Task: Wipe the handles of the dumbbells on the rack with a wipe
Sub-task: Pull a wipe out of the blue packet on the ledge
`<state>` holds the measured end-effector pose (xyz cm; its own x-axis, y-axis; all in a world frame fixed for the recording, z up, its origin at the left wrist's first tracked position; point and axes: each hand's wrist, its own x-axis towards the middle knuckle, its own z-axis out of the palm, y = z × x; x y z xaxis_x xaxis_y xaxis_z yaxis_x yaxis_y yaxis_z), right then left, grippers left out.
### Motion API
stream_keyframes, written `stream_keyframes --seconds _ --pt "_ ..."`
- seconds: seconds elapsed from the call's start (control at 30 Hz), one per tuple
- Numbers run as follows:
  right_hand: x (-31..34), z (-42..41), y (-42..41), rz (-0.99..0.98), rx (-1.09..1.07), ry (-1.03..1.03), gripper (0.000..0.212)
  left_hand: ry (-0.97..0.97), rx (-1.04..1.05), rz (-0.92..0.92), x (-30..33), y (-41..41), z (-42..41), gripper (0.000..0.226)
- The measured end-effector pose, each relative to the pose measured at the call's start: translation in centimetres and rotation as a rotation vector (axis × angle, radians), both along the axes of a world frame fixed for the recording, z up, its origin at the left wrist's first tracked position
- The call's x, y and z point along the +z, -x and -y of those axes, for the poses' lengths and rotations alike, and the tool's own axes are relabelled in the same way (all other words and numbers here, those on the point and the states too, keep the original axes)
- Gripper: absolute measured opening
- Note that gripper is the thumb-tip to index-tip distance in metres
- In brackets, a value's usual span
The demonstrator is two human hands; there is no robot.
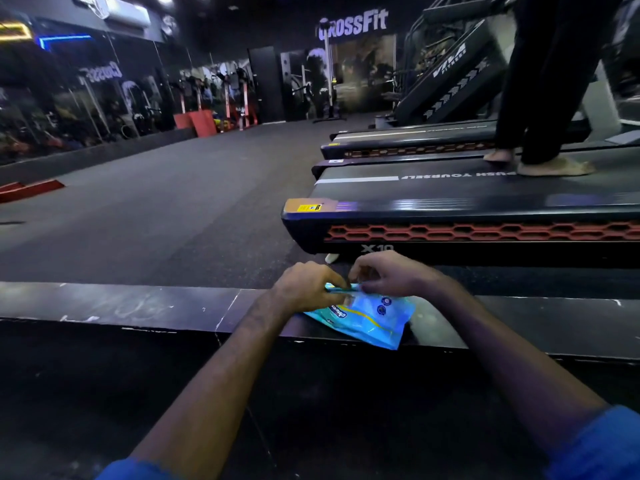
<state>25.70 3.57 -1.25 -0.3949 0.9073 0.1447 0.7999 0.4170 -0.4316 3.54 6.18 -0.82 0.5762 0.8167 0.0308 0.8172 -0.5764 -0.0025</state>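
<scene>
I see a flat light-blue plastic pack of wipes (372, 320) lying on a dark, scuffed ledge (138, 306), one corner hanging over its near edge. My left hand (306, 287) pinches the pack's far edge with curled fingers; my right hand (388, 271) pinches the same edge just beside it. Beyond the ledge stands a black treadmill (450, 209) with another person's bare feet (540, 162) on its belt.

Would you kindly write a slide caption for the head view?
Both hands, left hand and right hand, pinch a blue wipes pack on a dark ledge.
</scene>
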Motion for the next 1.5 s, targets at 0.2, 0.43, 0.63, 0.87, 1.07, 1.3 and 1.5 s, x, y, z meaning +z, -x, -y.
stream_keyframes --seconds 0.2,0.43,0.63,0.87,1.07,1.3,1.5 --pt "0.3 1.0 -0.6 -0.332 -0.053 -0.298 0.02 -0.019 0.154 0.194 -1.8 0.5 -0.6 0.04" --pt "-0.2 2.0 1.9 0.191 0.034 -0.107 0.017 -0.027 0.26 0.374 -3.1 1.2 -1.1 0.027" --pt "0.7 1.3 4.1 0.465 -0.118 -0.109 0.013 -0.041 0.235 0.349 -3.3 1.0 -0.7 0.024" --pt "0.4 1.5 5.0 0.487 -0.126 -0.128 0.006 -0.029 0.22 0.354 -3.0 1.1 -0.3 0.026" --pt "1.0 2.0 4.7 0.445 -0.086 -0.193 0.01 0.029 0.177 0.352 -2.5 1.3 -0.2 0.027" --pt "1.1 1.7 3.6 0.338 -0.058 -0.283 0.014 0.001 0.193 0.337 -2.5 1.2 0.2 0.029" --pt "2.2 2.1 2.3 0.159 -0.043 -0.254 0.013 -0.036 0.175 0.273 -2.4 1.0 0.5 0.03"
